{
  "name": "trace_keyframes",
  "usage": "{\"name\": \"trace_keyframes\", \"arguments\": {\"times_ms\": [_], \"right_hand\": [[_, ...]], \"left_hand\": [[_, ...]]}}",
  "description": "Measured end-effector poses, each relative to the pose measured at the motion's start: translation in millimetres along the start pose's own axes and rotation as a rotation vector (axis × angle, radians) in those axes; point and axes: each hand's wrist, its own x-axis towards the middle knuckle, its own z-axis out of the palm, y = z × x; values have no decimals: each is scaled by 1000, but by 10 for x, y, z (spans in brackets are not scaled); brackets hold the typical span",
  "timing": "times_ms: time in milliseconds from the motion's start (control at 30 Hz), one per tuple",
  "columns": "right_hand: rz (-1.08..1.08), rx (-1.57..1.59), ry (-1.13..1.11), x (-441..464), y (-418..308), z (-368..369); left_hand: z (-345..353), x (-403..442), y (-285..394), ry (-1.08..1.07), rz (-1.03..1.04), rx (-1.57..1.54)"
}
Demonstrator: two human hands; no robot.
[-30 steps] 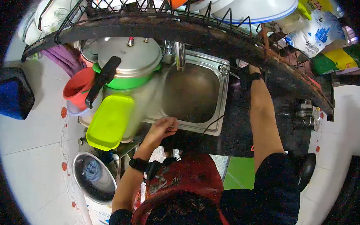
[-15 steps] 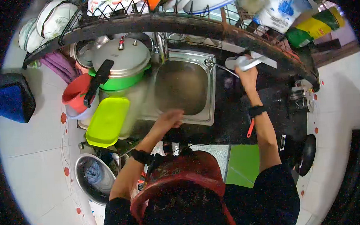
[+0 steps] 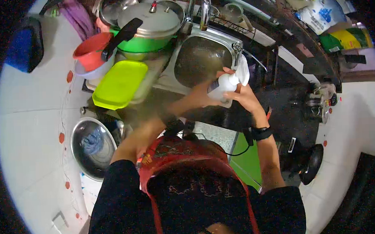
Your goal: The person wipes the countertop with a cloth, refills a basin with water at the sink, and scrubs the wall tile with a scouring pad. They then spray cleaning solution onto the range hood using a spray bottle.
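A white pump bottle [image 3: 227, 84] is tilted over the front right corner of the metal sink [image 3: 179, 81], its pump head pointing up and right. My right hand [image 3: 246, 98] is wrapped round the bottle from the right, near its neck. On the bottle's left side lies my left hand [image 3: 203, 94], its fingers pressed round the lower part and partly hidden behind it. The faucet [image 3: 205, 11] stands at the back of the sink, whose basin looks wet.
A lime green tray [image 3: 120, 84], a red pot [image 3: 91, 50] and a pressure cooker [image 3: 150, 22] crowd the left counter. Below them sits a metal basin [image 3: 107, 158] with a blue cloth. A black pan [image 3: 312, 164] is at the right; a dark shelf edge crosses the upper right.
My right hand has brought the white bottle from the back right of the counter to the sink's front corner. My left hand has moved right and closed on it. The view has shifted.
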Motion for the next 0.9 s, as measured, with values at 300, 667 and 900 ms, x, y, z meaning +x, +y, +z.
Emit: {"name": "trace_keyframes", "arguments": {"times_ms": [300,667,900], "right_hand": [[-53,304,33,35,35,-60],[-229,114,483,349,332,35],[-157,89,636,502,451,44]], "left_hand": [[72,-12,-203,273,-5,124],[267,35,-275,224,132,0],[362,253,-591,285,-34,63]]}}
